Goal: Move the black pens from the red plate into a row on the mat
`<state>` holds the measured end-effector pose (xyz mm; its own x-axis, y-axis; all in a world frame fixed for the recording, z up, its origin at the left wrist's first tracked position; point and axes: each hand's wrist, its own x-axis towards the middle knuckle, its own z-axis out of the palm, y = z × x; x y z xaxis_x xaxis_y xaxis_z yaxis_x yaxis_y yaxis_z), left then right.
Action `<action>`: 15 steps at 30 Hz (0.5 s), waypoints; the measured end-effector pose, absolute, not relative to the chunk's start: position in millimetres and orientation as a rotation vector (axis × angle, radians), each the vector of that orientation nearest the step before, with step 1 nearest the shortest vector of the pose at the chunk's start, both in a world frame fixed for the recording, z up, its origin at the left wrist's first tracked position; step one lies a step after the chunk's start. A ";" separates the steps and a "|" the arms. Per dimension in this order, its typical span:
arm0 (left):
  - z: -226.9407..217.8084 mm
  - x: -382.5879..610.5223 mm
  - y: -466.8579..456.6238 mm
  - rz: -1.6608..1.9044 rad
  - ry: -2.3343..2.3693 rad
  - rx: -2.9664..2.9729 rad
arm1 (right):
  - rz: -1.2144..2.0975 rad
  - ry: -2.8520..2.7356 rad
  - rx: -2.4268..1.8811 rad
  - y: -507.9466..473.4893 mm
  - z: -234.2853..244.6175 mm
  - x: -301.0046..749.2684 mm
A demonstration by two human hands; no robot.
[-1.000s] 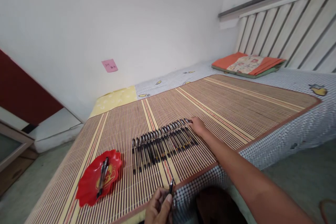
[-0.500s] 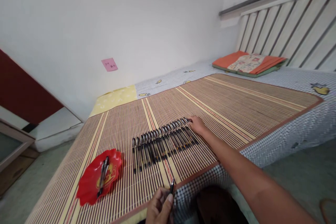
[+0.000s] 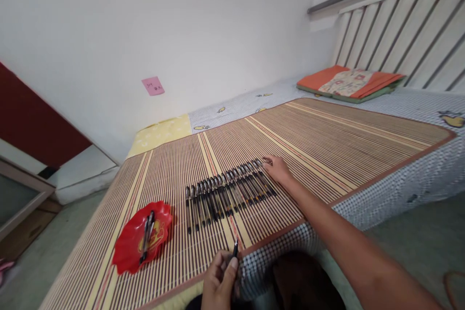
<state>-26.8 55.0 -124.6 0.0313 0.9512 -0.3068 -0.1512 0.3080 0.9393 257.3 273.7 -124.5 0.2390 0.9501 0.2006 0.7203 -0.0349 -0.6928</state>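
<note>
At the front edge of the mat my left hand is closed around a black pen, its tip pointing up and away from me. My right hand is at the right end of a row of pens, fingers stretched out and a little apart, beside the cap of the last one. Whether a fingertip touches that cap I cannot tell. Several clear-barrelled pens with dark caps lie side by side there, caps to the far side. Left of the row, a red scalloped plate holds a few more pens.
Everything lies on a striped bamboo mat over a bed with a checked sheet. Folded orange cloth rests at the far right by a white slatted headboard. A pink note is stuck on the wall.
My right hand has drawn slightly away from the last pen's cap, its fingers loosening. My left hand still grips the pen. The camera view has shifted a little.
</note>
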 end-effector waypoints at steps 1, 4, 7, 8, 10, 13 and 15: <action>-123.2 -27.6 55.7 1.059 1.228 0.867 | 0.449 -1.508 -1.752 260.5 -117.9 251.1; -119.9 -29.3 57.9 1.108 1.243 0.861 | 0.807 -1.350 -1.400 204.3 -99.3 220.7; -117.0 -27.1 58.9 1.187 1.279 0.841 | 1.174 -1.370 -1.193 142.7 -89.3 178.7; -115.9 -25.5 58.7 1.211 1.292 0.839 | 1.274 -1.373 -1.133 126.4 -88.7 164.8; -113.2 -21.9 57.3 1.242 1.303 0.878 | 1.412 -1.309 -1.055 103.9 -90.9 140.6; -108.5 -19.0 52.8 1.267 1.308 1.001 | 1.481 -1.175 -0.987 92.5 -97.0 118.2; -106.2 -20.0 49.0 1.242 1.319 1.044 | 1.475 -1.130 -0.982 92.6 -99.7 112.2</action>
